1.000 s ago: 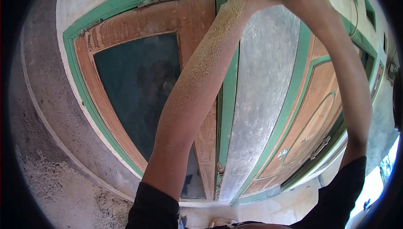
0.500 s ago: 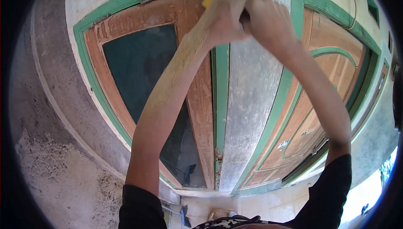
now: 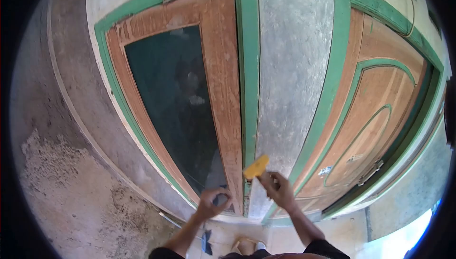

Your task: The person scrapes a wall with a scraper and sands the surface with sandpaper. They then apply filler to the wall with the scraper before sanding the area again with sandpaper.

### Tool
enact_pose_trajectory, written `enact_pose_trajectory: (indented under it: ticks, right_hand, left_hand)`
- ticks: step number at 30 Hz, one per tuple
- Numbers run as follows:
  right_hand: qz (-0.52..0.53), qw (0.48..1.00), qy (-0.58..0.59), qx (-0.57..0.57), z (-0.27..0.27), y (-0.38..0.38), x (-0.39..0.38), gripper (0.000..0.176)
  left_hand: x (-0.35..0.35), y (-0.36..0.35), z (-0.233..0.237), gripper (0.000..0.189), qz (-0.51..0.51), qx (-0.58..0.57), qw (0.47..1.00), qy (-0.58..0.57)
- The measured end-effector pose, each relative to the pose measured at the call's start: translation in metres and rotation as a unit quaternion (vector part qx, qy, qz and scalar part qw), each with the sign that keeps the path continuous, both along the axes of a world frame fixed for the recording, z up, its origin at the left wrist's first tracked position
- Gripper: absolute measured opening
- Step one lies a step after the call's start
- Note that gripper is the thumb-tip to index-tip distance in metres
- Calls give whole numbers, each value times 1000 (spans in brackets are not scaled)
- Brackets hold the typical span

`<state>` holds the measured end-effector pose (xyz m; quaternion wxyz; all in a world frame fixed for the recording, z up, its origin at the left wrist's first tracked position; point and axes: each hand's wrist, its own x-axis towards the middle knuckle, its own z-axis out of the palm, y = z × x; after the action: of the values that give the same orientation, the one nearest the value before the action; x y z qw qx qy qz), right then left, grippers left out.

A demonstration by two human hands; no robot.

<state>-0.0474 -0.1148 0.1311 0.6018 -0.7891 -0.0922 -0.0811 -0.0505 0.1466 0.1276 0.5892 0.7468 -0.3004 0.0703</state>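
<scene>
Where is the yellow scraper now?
Low centre in the head view, the yellow scraper sits in the right hand, by the green frame beside the grey post.

You're working in soft, even daylight, and nothing casts a hard shadow on the grey pillar (image 3: pixel 289 69) or the wooden window frame (image 3: pixel 223 69). The brightest spot is the blown-out gap (image 3: pixel 413 235) at lower right, washed white. The glass pane (image 3: pixel 175 102) reads dark, with a faint murky reflection. Your lens bows every straight edge into a curve, and a black ring closes off the corners. Your left hand (image 3: pixel 213 202), right hand (image 3: pixel 280 190) and the yellow scraper (image 3: pixel 256 166) show small but fairly sharp.
</scene>
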Motion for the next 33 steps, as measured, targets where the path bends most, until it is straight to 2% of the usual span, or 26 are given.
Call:
enact_pose_trajectory:
  ticks: [1,2,3,4,5,7,8,10,11,13,14,16,18,20,22,24,25,26,29,30,31,33]
  right_hand:
    - [43,992,64,103,-23,8,-1,44]
    - [62,984,85,142,-37,18,-5,43]
    - [81,975,107,176,-49,26,-9,42]
    - [100,975,118,159,-59,34,-13,43]
    - [118,974,130,141,-70,40,-17,44]
    - [148,977,135,77,-74,48,-27,43]
    - [147,977,128,87,-84,52,-28,44]
    - [150,976,124,98,-97,60,-36,45]
    - [134,983,95,82,-97,62,-40,45]
    - [117,989,64,67,-101,66,-45,45]
    - [110,991,22,69,-107,68,-47,42]
    - [98,992,-24,73,-116,71,-51,39]
    - [116,991,62,9,-121,68,-55,36]
    - [102,992,78,14,-106,68,-60,35]
    - [91,991,93,18,-86,69,-62,34]
    - [107,953,237,154,-68,69,-62,34]
    - [106,954,238,151,-62,69,-61,34]
    - [112,963,219,108,-58,69,-59,34]
    - [127,978,161,23,-83,69,-50,35]
    - [136,983,119,-17,-88,67,-48,37]
    - [137,983,119,-17,-90,62,-46,37]
    - [214,967,126,-59,-76,53,-38,41]
  left_hand:
    - [0,-5,-37,22,31,-19,997,67]
    - [-1,-9,-60,40,-7,-28,990,135]
    - [-1,-14,-93,49,-23,-62,978,198]
    - [-5,-20,-114,48,-54,-128,968,211]
    - [-13,-28,-110,44,-26,-139,946,291]
    - [-26,-39,-112,39,-81,-217,924,303]
    - [-27,-42,-115,39,-79,-216,925,303]
    - [-33,-42,-123,32,1,-174,915,364]
    - [-34,-42,-131,32,4,-174,915,364]
    - [-35,-44,-139,28,82,-244,867,427]
    - [-37,-47,-143,28,81,-243,867,427]
    - [-42,-54,-129,27,75,-358,841,399]
    - [-36,-56,-136,27,67,-364,838,401]
    - [-31,-56,-130,28,60,-373,835,401]
    - [-29,-53,-104,29,37,-435,831,345]
    - [-16,-42,-128,30,44,-467,813,344]
    - [-12,-38,-134,30,55,-498,794,345]
    - [-7,-34,-139,30,30,-485,815,317]
    - [-13,-30,-107,32,-3,-551,788,275]
    - [-12,-29,-100,33,48,-530,797,285]
    - [-12,-24,-98,33,49,-531,797,284]
    - [-11,-7,-92,41,13,-504,807,309]
